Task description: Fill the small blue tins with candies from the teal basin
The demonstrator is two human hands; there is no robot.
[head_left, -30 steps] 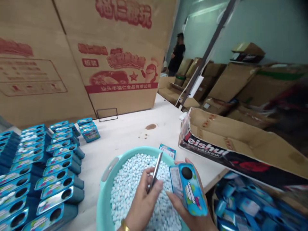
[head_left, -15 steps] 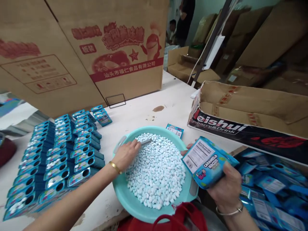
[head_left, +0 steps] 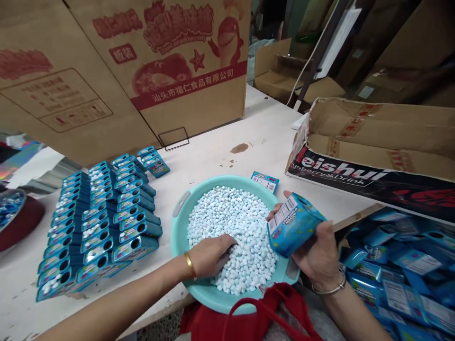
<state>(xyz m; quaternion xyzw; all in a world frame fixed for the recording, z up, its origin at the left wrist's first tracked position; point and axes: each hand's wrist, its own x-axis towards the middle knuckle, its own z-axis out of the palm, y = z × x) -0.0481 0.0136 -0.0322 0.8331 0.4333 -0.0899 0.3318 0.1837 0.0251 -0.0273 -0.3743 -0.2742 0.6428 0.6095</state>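
For good work, I judged, the blue box (head_left: 296,225) needed steady support at the right rim of the basin (head_left: 204,296), where the right hand (head_left: 316,255) gripped it tilted, thumb opposite fingers. The left hand (head_left: 211,255) reached palm-down into the pale candies (head_left: 220,208), its fingertips buried; I could not tell whether they grasped anything.

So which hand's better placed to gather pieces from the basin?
Left, I'd say. The left hand is down among the pale pieces in the teal basin, though its fingertips are partly hidden. The right hand looks occupied, holding a blue box.
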